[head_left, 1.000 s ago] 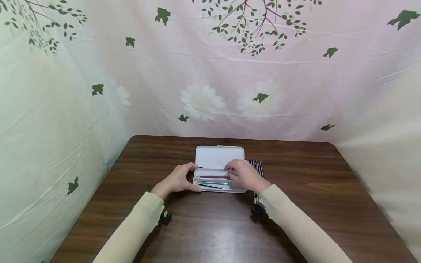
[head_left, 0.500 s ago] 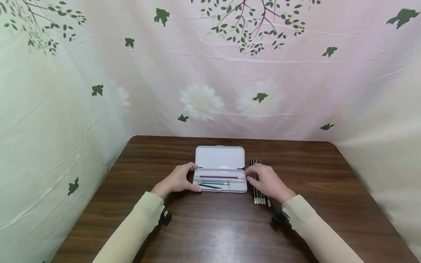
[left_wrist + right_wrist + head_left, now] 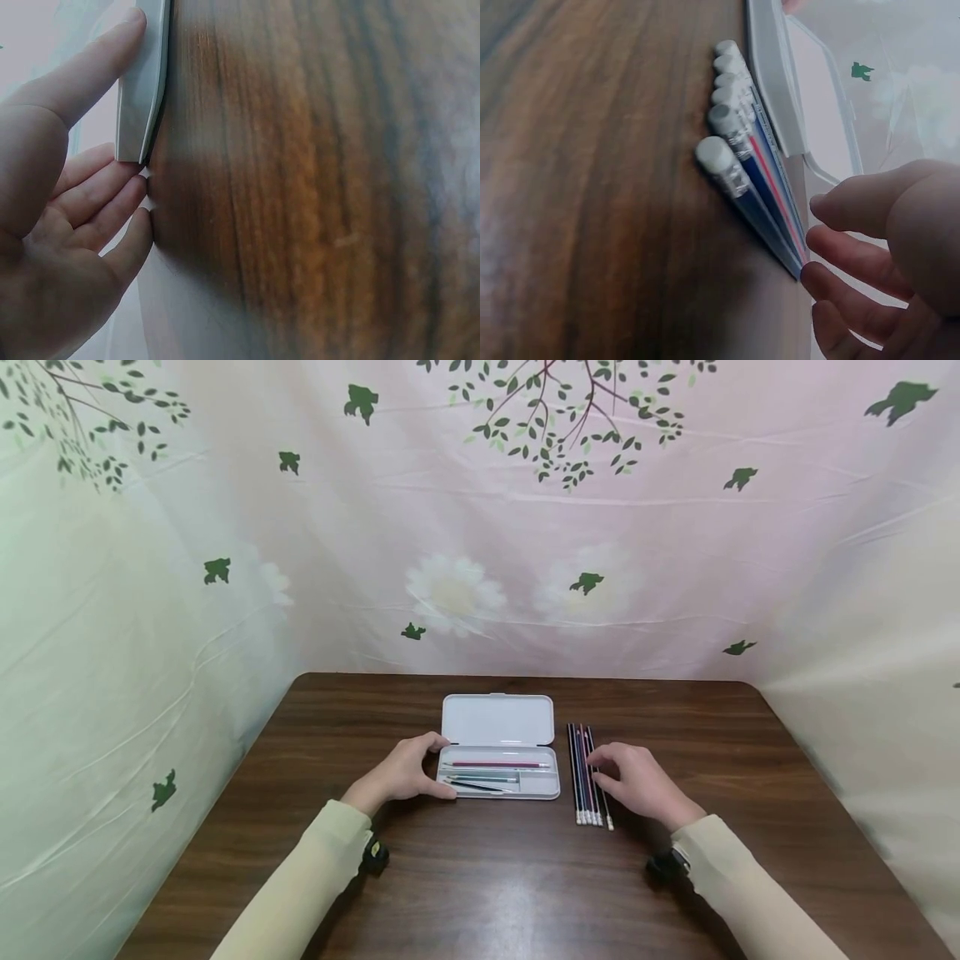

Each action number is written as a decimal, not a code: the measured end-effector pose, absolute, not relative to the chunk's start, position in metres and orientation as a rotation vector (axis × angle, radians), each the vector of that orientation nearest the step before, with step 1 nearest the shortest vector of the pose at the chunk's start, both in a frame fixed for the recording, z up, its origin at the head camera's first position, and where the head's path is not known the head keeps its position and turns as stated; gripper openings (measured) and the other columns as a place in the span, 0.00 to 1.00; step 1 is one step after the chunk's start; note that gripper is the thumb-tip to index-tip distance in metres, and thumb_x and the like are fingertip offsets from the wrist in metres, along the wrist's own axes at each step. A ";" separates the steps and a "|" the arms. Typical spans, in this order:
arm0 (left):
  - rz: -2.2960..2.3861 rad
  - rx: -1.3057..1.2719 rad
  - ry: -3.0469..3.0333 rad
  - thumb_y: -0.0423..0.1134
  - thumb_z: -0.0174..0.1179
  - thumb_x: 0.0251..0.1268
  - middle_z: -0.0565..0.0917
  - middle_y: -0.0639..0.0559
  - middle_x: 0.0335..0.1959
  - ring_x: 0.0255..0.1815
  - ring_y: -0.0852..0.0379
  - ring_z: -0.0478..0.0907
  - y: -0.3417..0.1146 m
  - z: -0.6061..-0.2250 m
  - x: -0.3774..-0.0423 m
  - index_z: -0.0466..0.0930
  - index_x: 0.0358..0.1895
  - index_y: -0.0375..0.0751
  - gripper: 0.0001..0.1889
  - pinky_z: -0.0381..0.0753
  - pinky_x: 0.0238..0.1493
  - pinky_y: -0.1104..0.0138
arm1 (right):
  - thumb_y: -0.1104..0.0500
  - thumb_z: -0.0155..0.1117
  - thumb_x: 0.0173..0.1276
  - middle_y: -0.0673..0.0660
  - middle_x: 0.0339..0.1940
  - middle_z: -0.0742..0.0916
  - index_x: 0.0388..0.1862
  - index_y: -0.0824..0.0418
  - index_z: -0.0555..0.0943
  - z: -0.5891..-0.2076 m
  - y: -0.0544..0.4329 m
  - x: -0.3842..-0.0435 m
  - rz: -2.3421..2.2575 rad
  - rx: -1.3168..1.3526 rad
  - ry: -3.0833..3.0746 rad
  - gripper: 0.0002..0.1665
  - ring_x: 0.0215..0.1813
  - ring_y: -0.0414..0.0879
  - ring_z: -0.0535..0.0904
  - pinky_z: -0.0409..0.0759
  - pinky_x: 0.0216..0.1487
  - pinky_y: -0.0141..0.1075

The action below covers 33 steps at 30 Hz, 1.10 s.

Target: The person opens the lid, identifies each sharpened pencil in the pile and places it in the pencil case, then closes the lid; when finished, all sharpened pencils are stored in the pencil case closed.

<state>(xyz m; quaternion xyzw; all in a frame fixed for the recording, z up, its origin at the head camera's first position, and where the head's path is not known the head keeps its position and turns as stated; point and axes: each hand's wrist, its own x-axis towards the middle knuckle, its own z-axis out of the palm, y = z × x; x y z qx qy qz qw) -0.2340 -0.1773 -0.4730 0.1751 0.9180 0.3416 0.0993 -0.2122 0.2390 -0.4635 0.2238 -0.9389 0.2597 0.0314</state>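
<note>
A white pencil case [image 3: 538, 782] lies with its lid [image 3: 497, 720] swung back in the head view. Inside it are a dark red pencil [image 3: 495, 765] along the back and several pencils in the front compartment. My left hand [image 3: 401, 770] holds the case's left end between thumb and fingers; in the left wrist view the thumb [image 3: 94, 67] lies along its front side. To the right of the case lies a row of pencils [image 3: 581, 777] with white erasers towards me. My right hand [image 3: 637, 781] is at the row's right side, fingers loosely bent, fingertips close to the outermost pencil [image 3: 761, 217]; contact is unclear.
The brown wooden table [image 3: 480, 877] extends around the case and pencils. A patterned cloth [image 3: 495, 527] hangs behind the table and along both sides. Each wrist wears a small black camera, such as the right one [image 3: 666, 865].
My right hand has moved out of the pencil case, across the pencil row to its right side. The dark red pencil in the case shows fully now. My left hand stays on the case.
</note>
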 end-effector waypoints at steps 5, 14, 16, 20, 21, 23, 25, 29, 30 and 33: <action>0.998 0.510 2.719 0.55 0.87 0.44 0.81 0.48 0.63 0.66 0.51 0.75 -0.178 -0.474 -0.235 0.77 0.66 0.43 0.45 0.73 0.71 0.50 | 0.66 0.75 0.67 0.54 0.42 0.91 0.47 0.62 0.88 -0.468 0.239 -0.212 0.796 0.707 -2.879 0.10 0.42 0.45 0.86 0.86 0.47 0.47; 1.015 0.528 2.708 0.55 0.87 0.44 0.81 0.47 0.63 0.66 0.51 0.76 -0.179 -0.474 -0.235 0.76 0.67 0.42 0.45 0.73 0.71 0.50 | 0.68 0.74 0.63 0.54 0.36 0.90 0.42 0.65 0.88 -0.472 0.241 -0.215 0.746 0.719 -2.827 0.09 0.34 0.40 0.82 0.84 0.37 0.39; 1.020 0.527 2.708 0.55 0.87 0.44 0.81 0.47 0.63 0.65 0.50 0.76 -0.179 -0.473 -0.235 0.77 0.66 0.42 0.45 0.73 0.71 0.50 | 0.68 0.74 0.62 0.54 0.34 0.89 0.41 0.65 0.88 -0.471 0.240 -0.215 0.714 0.704 -2.823 0.08 0.33 0.40 0.82 0.84 0.37 0.40; 1.016 0.526 2.709 0.55 0.86 0.44 0.81 0.47 0.63 0.66 0.50 0.76 -0.179 -0.473 -0.234 0.76 0.67 0.42 0.46 0.73 0.71 0.50 | 0.67 0.74 0.63 0.54 0.33 0.88 0.40 0.65 0.88 -0.470 0.238 -0.216 0.702 0.691 -2.827 0.07 0.33 0.41 0.81 0.83 0.36 0.40; 1.014 0.525 2.710 0.55 0.86 0.44 0.81 0.46 0.63 0.66 0.50 0.76 -0.179 -0.473 -0.234 0.76 0.67 0.41 0.46 0.73 0.71 0.50 | 0.67 0.74 0.63 0.55 0.34 0.88 0.40 0.65 0.88 -0.470 0.237 -0.216 0.704 0.693 -2.829 0.07 0.33 0.41 0.81 0.84 0.36 0.40; 1.018 0.526 2.711 0.55 0.86 0.44 0.81 0.46 0.63 0.66 0.49 0.76 -0.178 -0.473 -0.234 0.76 0.67 0.41 0.46 0.73 0.71 0.50 | 0.67 0.74 0.63 0.56 0.34 0.88 0.41 0.66 0.88 -0.470 0.235 -0.216 0.715 0.704 -2.830 0.08 0.33 0.42 0.82 0.84 0.37 0.41; 1.016 0.526 2.712 0.55 0.87 0.44 0.81 0.46 0.63 0.66 0.49 0.76 -0.178 -0.473 -0.234 0.76 0.67 0.40 0.46 0.73 0.70 0.49 | 0.67 0.74 0.63 0.57 0.35 0.89 0.42 0.66 0.87 -0.470 0.233 -0.216 0.712 0.711 -2.834 0.09 0.35 0.44 0.83 0.85 0.38 0.43; 1.020 0.526 2.711 0.55 0.87 0.43 0.82 0.46 0.62 0.66 0.50 0.76 -0.178 -0.473 -0.234 0.77 0.66 0.40 0.46 0.73 0.71 0.50 | 0.67 0.74 0.63 0.58 0.36 0.89 0.43 0.66 0.87 -0.469 0.231 -0.216 0.687 0.670 -2.864 0.10 0.38 0.47 0.85 0.86 0.42 0.47; 1.021 0.526 2.711 0.55 0.87 0.43 0.82 0.46 0.62 0.66 0.50 0.76 -0.177 -0.473 -0.234 0.77 0.66 0.40 0.46 0.73 0.71 0.50 | 0.67 0.74 0.63 0.58 0.36 0.89 0.43 0.66 0.87 -0.468 0.231 -0.216 0.679 0.659 -2.872 0.10 0.39 0.48 0.85 0.86 0.43 0.48; 1.023 0.526 2.710 0.55 0.87 0.43 0.82 0.46 0.62 0.65 0.50 0.76 -0.178 -0.473 -0.233 0.77 0.66 0.40 0.46 0.73 0.71 0.51 | 0.67 0.73 0.62 0.58 0.36 0.89 0.43 0.66 0.87 -0.468 0.231 -0.217 0.666 0.631 -2.896 0.09 0.39 0.49 0.85 0.86 0.43 0.49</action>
